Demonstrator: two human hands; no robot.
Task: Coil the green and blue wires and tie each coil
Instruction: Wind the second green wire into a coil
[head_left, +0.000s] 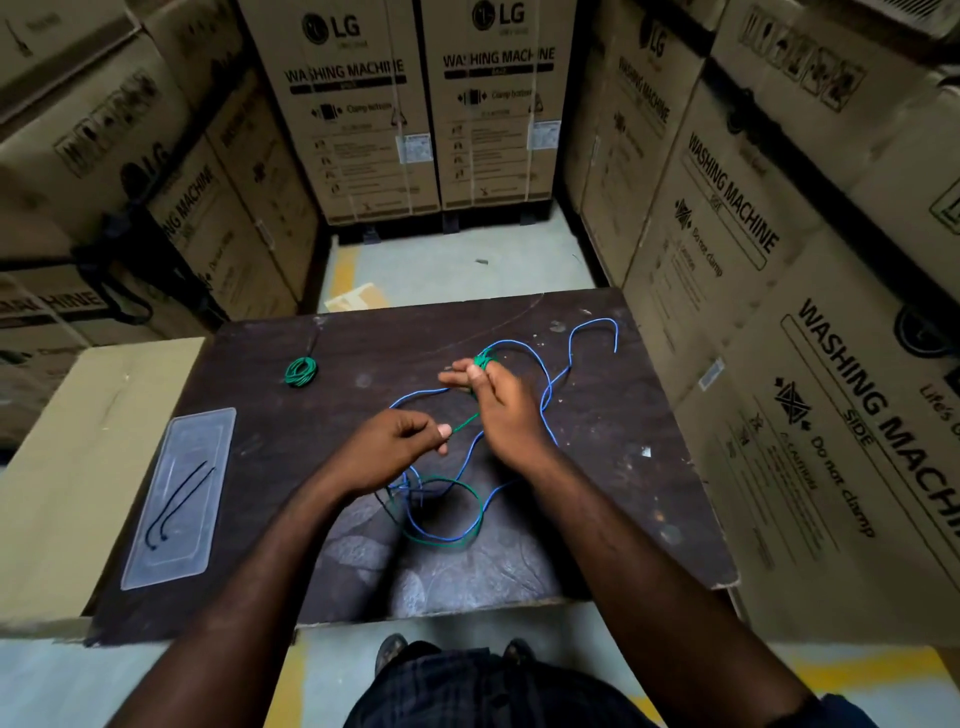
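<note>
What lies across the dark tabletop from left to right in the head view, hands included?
Clear plastic tray → small green coil → left hand, pinching the green wire → right hand, green wire wound on its fingers → blue wire, free end.

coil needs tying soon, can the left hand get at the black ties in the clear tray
Probably yes: the black ties lie in the tray left of the left hand, nothing between, but it pinches the green wire and must release first.
</note>
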